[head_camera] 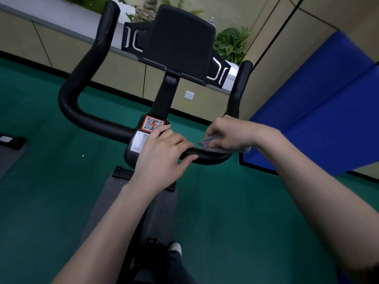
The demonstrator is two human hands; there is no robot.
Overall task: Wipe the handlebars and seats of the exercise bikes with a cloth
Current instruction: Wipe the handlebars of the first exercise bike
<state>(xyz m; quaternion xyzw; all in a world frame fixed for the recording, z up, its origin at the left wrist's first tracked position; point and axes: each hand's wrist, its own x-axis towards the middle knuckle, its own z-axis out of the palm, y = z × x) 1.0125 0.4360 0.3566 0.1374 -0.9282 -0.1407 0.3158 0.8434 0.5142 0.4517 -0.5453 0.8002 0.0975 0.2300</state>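
A: Your handlebar (102,125) is a matte black tube, bent up into two rounded horns. The cloth (207,143) is grey, speckled and crumpled.

B: That cloth lies under your right hand (231,132), on the bar's bend, just right of your left hand (164,154).

A: Your right fingers are bunched around it, pressing it onto the tube.

B: Your left hand wraps the straight stretch beside the centre stem, fingers over, thumb beneath, partly covering the white label (138,143).
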